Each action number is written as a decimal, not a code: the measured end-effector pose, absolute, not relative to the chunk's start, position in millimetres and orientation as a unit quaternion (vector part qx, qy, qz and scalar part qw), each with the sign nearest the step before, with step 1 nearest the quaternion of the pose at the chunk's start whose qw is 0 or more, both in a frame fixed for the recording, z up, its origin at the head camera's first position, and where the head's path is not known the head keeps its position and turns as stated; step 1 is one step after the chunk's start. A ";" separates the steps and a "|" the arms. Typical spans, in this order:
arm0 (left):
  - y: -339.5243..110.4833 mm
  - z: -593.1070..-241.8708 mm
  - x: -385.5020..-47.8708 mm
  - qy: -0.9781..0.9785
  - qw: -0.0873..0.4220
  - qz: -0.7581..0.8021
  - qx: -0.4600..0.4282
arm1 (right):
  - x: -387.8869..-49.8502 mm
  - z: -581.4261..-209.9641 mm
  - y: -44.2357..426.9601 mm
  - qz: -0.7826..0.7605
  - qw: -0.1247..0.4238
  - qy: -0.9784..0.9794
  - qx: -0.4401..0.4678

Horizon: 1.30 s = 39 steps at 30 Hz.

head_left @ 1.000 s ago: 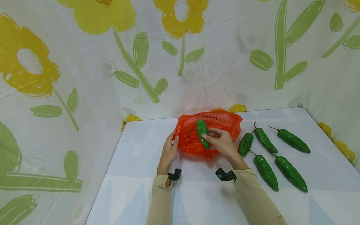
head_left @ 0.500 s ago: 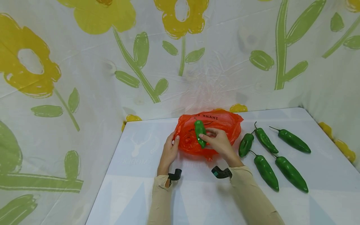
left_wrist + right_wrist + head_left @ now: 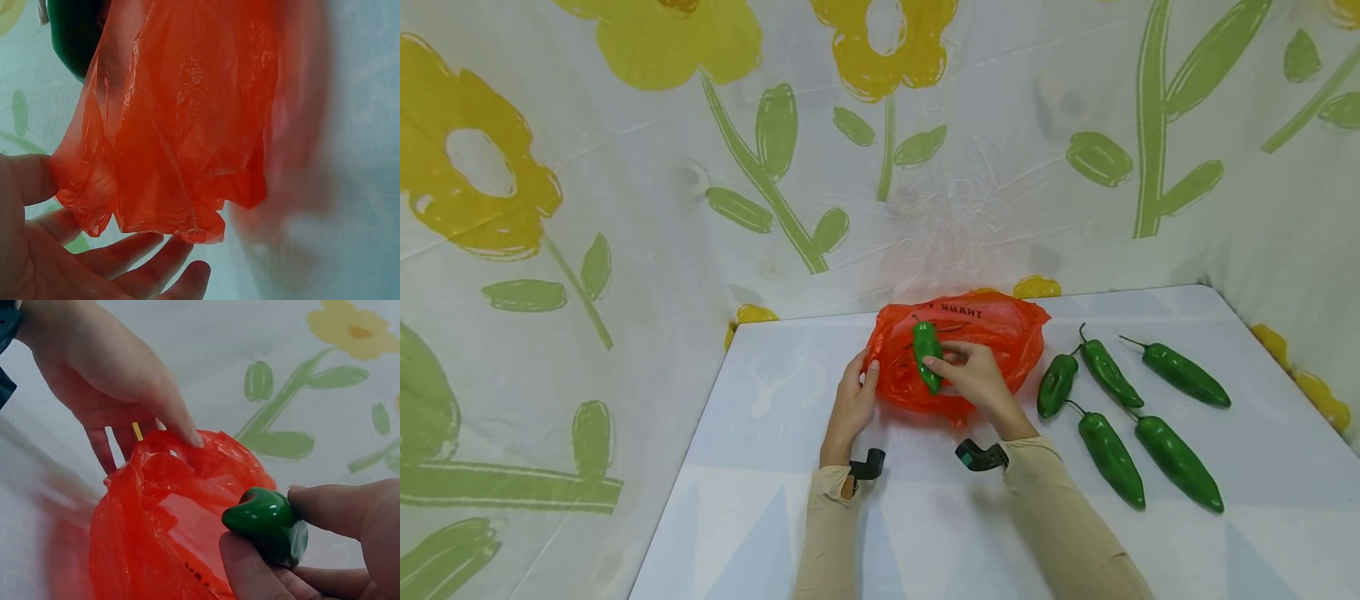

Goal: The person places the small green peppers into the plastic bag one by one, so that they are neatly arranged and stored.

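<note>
Pepper between right hand's thumb and fingers, apparently over bag

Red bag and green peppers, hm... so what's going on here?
A person is handling a green pepper and a red plastic bag. The right hand holds the pepper up close to the mouth of the bag, while the left hand grips the bag's edge. Five more green peppers lie on the white table, to the right of the bag.
</note>
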<state>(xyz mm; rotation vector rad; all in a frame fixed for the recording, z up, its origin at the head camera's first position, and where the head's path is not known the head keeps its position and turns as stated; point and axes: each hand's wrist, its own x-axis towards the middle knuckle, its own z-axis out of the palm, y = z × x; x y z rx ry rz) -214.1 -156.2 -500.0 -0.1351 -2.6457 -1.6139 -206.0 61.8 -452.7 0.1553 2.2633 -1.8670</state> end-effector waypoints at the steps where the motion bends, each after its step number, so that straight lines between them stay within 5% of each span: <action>1: -156.2 -500.1 -214.1 -0.853 0.020 -0.520 -0.044 | -206.5 -453.1 60.7 -0.629 0.101 0.769 0.052; 39: -155.5 -500.2 -213.3 -0.848 0.020 -0.529 -0.039 | -219.5 -449.5 40.1 -0.634 0.096 0.766 0.054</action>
